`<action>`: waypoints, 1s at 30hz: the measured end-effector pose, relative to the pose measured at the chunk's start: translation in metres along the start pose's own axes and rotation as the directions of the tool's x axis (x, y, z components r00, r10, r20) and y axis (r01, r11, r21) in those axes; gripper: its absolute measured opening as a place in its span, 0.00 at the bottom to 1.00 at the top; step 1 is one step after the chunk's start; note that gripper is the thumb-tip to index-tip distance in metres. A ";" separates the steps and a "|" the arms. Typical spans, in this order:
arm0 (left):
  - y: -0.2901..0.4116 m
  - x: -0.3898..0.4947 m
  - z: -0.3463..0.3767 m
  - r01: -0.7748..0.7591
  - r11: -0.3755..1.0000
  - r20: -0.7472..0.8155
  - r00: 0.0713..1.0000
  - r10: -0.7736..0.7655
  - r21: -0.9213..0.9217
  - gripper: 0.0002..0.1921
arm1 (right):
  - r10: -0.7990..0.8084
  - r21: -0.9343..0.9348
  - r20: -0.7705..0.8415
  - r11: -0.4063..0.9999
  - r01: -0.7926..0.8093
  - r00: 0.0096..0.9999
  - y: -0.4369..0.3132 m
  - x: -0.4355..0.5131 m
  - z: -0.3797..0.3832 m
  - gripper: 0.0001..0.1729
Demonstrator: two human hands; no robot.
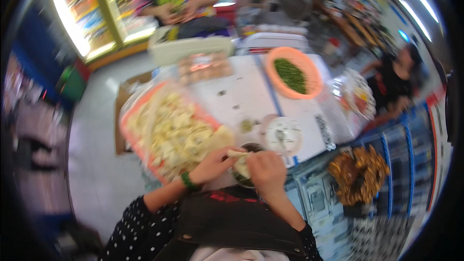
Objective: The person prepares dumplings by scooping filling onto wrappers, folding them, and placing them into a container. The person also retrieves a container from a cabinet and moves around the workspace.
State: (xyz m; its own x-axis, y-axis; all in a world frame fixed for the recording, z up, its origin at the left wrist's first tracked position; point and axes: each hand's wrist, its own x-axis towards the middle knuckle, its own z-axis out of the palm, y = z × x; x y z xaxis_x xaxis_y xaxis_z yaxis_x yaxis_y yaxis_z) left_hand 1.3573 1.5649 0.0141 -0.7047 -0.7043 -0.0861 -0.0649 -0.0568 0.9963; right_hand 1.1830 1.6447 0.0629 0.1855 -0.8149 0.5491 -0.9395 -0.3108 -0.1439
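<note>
My left hand, with a green bracelet at the wrist, pinches one edge of a pale dumpling wrapper. The opposite side of that wrapper is in the fingers of my right hand. Both hands are above a round bowl with dark green contents, which they partly cover. Left of the bowl, a pink-orange tray carries many pale dumplings. A stack of flat wrappers seems to lie at its near right edge. Blur hides whether the held wrapper contains filling.
A white plate with a spoon is right of the bowl. Farther back stand an orange basin of chopped greens and an egg carton. Plastic bags hang over the table's right edge. Two other people are nearby.
</note>
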 end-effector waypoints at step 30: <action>-0.039 0.013 -0.026 -0.325 0.416 0.284 0.945 0.159 0.849 0.07 | 0.754 -0.222 0.400 0.632 -0.743 0.522 0.108 -0.035 0.019 0.12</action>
State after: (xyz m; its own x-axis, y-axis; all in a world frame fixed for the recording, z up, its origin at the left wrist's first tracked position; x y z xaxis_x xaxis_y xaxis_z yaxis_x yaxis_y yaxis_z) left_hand 1.3691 1.5399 -0.0257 -0.8774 -0.4738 0.0752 -0.3978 0.8063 0.4377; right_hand 1.0807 1.6305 0.0124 -0.4962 -0.8550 -0.1508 -0.7953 0.5173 -0.3162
